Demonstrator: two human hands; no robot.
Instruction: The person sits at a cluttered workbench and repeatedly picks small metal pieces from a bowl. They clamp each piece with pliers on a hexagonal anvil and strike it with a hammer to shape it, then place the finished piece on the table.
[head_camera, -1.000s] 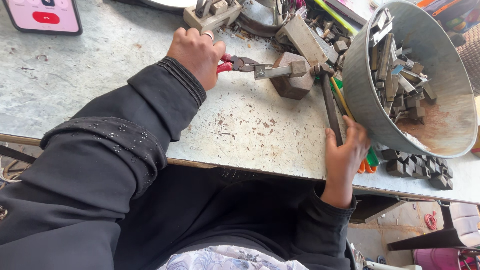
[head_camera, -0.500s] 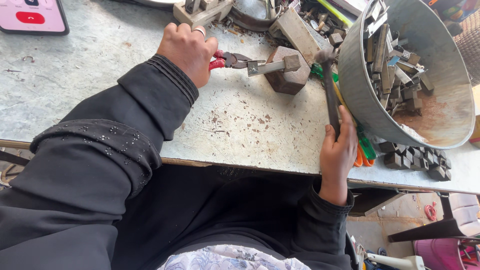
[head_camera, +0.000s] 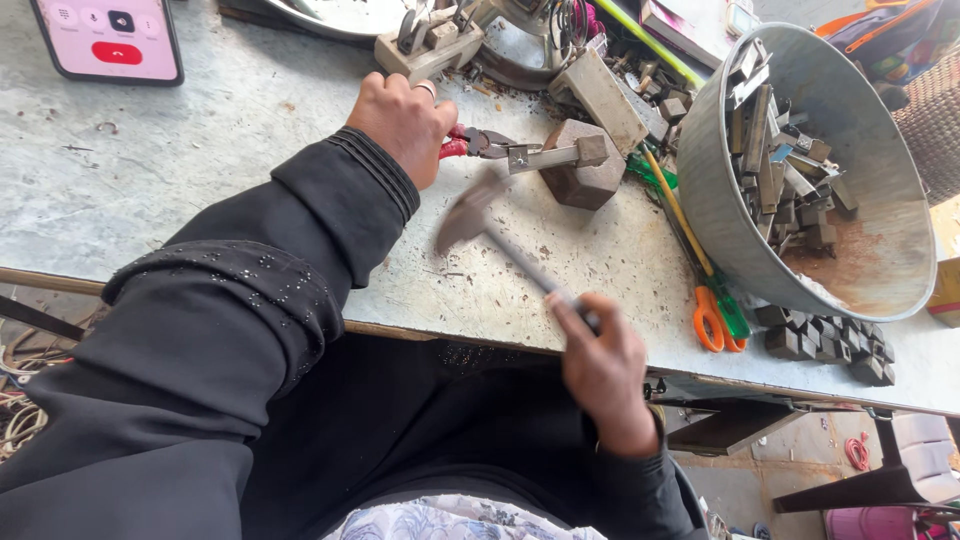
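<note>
— Head view: what does the left hand (head_camera: 405, 122) grip?
— Its fingers are curled tight around red-handled pliers (head_camera: 478, 143), which pinch a flat metal strip (head_camera: 545, 157) lying on a metal block (head_camera: 583, 168) on the worktable (head_camera: 200, 170).
— And the right hand (head_camera: 603, 370)?
— Its fingers are wrapped around a hammer (head_camera: 480, 225); the blurred head hangs just below the pliers, left of the block. A metal basin (head_camera: 720, 215) of parts stands to the right.

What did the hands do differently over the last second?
The right hand has lifted the hammer from beside the metal bowl and swung it left, toward the pliers. The left hand still grips the pliers, holding the metal piece on the block.
</note>
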